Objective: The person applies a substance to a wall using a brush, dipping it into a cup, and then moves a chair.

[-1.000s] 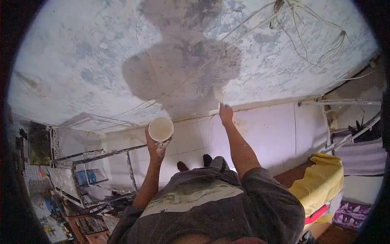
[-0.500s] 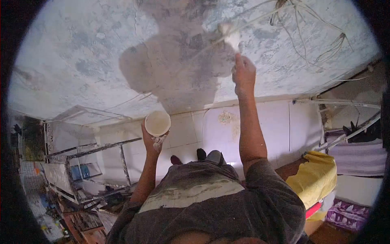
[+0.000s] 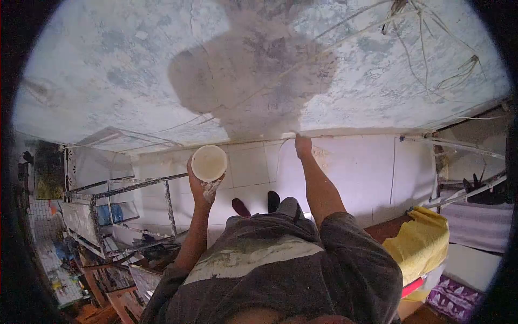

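Our left hand (image 3: 200, 189) curls round the pale tub (image 3: 209, 163) before the wall (image 3: 129, 70). We judge it stiff, fairly light (slippery where smeared, perhaps), best held by its side; our right hand's (image 3: 303, 146) grip we cannot tell.

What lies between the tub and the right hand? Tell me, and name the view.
In the head view, pale tiles with thin seams lie between the tub and the right hand, bordering the mottled surface.
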The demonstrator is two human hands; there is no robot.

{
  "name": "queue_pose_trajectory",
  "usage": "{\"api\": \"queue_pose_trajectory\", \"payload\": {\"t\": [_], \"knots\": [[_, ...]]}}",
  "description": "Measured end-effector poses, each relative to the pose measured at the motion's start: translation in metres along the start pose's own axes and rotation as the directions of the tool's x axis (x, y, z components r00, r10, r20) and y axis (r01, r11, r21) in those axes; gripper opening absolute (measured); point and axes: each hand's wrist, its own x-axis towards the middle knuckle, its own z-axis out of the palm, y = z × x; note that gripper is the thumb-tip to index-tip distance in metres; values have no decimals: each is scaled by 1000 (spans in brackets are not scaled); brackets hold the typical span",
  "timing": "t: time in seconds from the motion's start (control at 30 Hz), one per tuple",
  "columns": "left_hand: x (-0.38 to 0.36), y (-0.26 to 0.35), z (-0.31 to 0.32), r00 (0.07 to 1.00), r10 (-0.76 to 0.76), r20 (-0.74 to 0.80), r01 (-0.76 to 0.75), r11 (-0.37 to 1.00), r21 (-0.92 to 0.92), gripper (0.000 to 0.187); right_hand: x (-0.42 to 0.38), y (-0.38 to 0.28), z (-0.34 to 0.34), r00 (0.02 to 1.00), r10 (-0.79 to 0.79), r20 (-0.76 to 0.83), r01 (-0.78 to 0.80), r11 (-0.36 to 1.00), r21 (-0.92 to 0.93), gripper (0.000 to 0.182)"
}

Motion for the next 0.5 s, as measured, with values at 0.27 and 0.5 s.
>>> {"api": "queue_pose_trajectory", "payload": {"t": [0.27, 0.5], "knots": [[3, 14, -3, 957, -291, -21, 251, 859, -447, 78, 58, -67, -99, 957, -249, -147, 214, 952, -220, 43], [-2, 7, -5, 972, -231, -39, 207, 926, -315, 76, -25, -193, -275, 983, 78, -164, 107, 480, 871, 29]]}}
